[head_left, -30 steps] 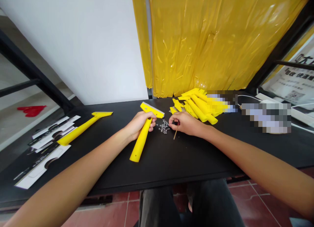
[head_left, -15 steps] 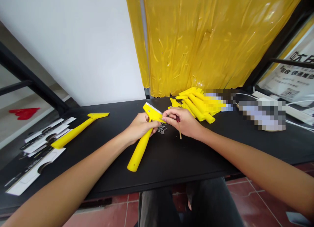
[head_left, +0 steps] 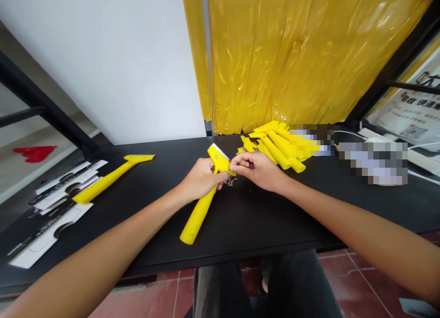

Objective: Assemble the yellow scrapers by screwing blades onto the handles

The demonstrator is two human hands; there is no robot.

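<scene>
My left hand (head_left: pixel 202 183) is closed around the neck of a yellow scraper (head_left: pixel 199 217). Its handle slants down toward the table's front edge, and a metal blade edge shows along its head. Fingertips of my right hand (head_left: pixel 256 169) are pinched together against the right end of that head; anything between them is too small to make out. Tucked in the same hand is a slim screwdriver, of which only a dark red bit (head_left: pixel 251 166) shows. Small screws (head_left: pixel 231 181) lie in a pile on the black table just beneath, partly hidden by my hands.
Another yellow scraper (head_left: pixel 106 179) rests at the left, its handle end on white and black cardboard sleeves (head_left: pixel 51 233). Several yellow scraper parts (head_left: pixel 278 148) are heaped at the back right. A white power strip (head_left: pixel 398 148) with cables lies far right on the black table (head_left: pixel 275 222).
The held scraper has turned a little, and its head sits slightly farther right. The thin shaft that hung below my right hand no longer shows. My right fingertips stay at the head's end.
</scene>
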